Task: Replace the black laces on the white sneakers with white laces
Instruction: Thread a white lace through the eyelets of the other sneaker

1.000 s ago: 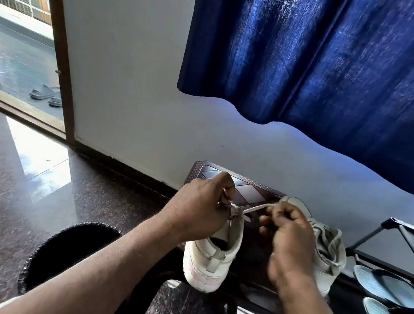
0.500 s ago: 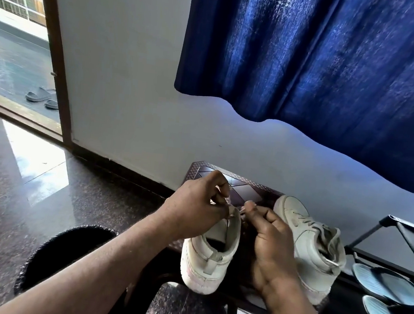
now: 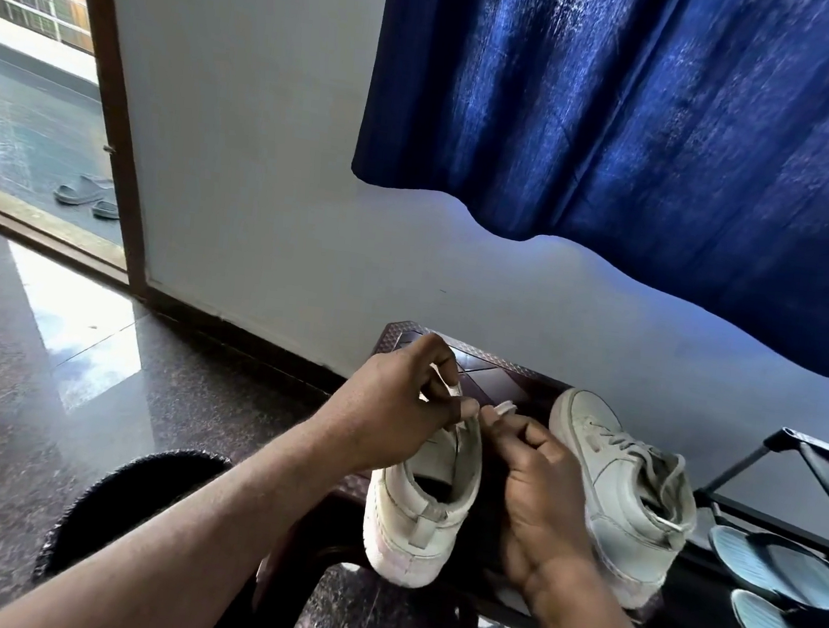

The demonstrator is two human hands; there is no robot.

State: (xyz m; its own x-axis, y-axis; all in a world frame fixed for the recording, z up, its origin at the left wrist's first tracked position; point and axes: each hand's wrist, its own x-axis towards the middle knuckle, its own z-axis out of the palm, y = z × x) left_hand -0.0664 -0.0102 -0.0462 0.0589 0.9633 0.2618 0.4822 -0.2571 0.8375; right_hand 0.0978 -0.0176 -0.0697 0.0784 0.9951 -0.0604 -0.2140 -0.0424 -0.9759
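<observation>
Two white sneakers stand on a small dark table [image 3: 508, 376]. The near sneaker [image 3: 418, 515] has its heel toward me. My left hand [image 3: 391, 409] holds its upper edge and pinches a white lace [image 3: 446, 377] at the eyelets. My right hand [image 3: 538, 477] sits just to the right of this shoe, its fingertips pinching the other white lace end [image 3: 505, 406]. The second sneaker [image 3: 624, 492] stands to the right, laced in white, untouched. No black lace is visible.
A blue curtain [image 3: 655, 134] hangs above the white wall. A black rack [image 3: 795, 491] with blue flip-flops [image 3: 786, 568] stands at the right. A dark round stool [image 3: 123, 497] sits at lower left on the polished floor. An open doorway [image 3: 27, 114] lies at far left.
My right hand has let the taut lace go slack and moved back toward the near sneaker's eyelets. It has come off the right sneaker, which now shows in full. My left hand stays on the shoe.
</observation>
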